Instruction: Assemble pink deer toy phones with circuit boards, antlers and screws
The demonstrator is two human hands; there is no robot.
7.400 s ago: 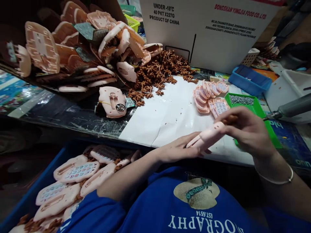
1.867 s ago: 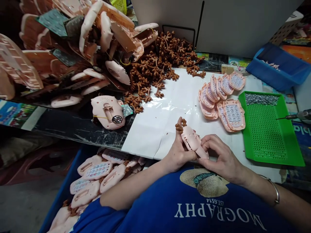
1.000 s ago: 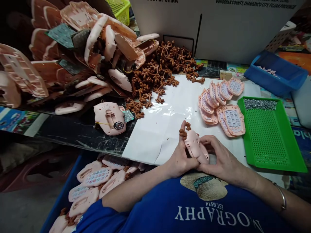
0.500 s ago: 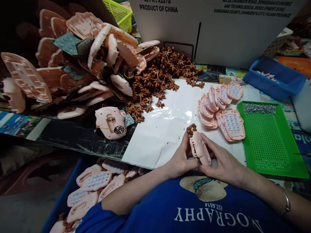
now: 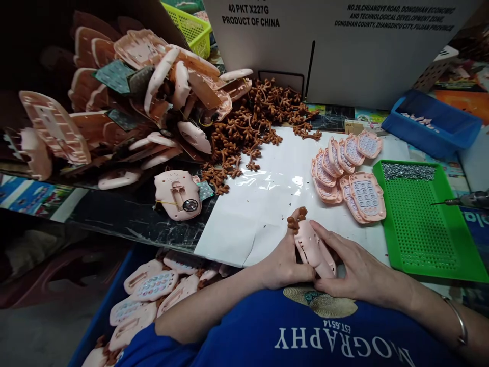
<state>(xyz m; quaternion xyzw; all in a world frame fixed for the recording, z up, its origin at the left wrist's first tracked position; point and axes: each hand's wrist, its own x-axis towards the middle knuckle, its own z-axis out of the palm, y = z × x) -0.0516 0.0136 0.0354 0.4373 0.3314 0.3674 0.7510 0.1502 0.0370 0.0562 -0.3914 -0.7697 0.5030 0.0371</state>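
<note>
Head view: near centre, grips pale-pink rounded plastic casing point(image 5: 310, 245) with brown branching prongs point(image 5: 293, 225) between left hand point(image 5: 283, 265) and right hand point(image 5: 350, 266), both half-curled; likely light, stiff; best held by the sides.

The only view comes from a camera worn on the person's head, facing forward and steeply down. The blue shirt point(image 5: 229, 331) fills the bottom centre, its lettering upside down, seen from close above. The left hand point(image 5: 284, 262) and right hand point(image 5: 353, 265) lie at near range, just right of lower centre. Farther off, the table point(image 5: 126, 216) crosses the frame at a slant, and the carton point(image 5: 344, 63) is cut by the top edge. The lens also looks down into the blue bin point(image 5: 114, 290) at lower left.
</note>
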